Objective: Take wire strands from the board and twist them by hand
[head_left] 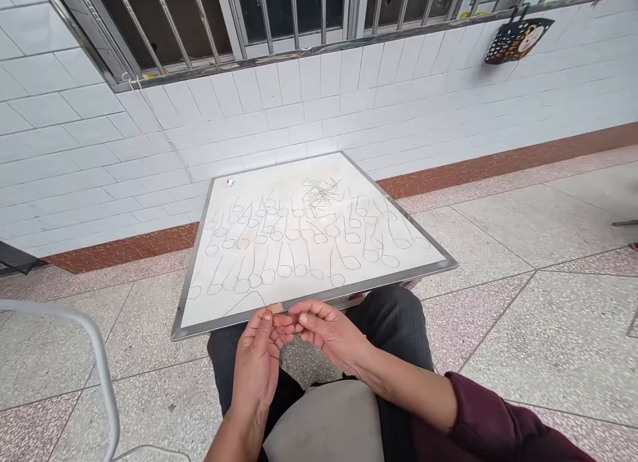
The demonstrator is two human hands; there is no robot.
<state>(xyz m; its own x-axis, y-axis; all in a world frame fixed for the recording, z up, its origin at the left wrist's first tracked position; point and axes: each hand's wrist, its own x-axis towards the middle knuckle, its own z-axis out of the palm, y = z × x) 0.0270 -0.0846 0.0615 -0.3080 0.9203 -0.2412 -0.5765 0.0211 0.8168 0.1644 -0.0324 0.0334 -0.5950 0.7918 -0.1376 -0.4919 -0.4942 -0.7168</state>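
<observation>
My left hand (pixel 256 359) is closed in a pinch on a thin dark wire-like strand (pixel 255 292), which arches up and out over the near edge of the table. By its fingertips shows a small tan patch (pixel 276 308); whether it is a wrapping on a finger or a separate piece I cannot tell. Close to it, almost touching, my right hand (pixel 333 332) has thumb and forefinger pressed together. Anything between those fingers is too small to make out. Many similar strands bent into loops with long tails (pixel 300 269) lie in rows on the white table (pixel 259 176).
A tangled heap of straight strands (pixel 320 193) lies toward the table's back. A tiny white and red object (pixel 230 183) is at its far left corner. Behind stands a tiled wall (pixel 279 110) with a barred window. A grey metal frame (pixel 102 362) is at left; a polka-dot bag (pixel 516 40) hangs at right.
</observation>
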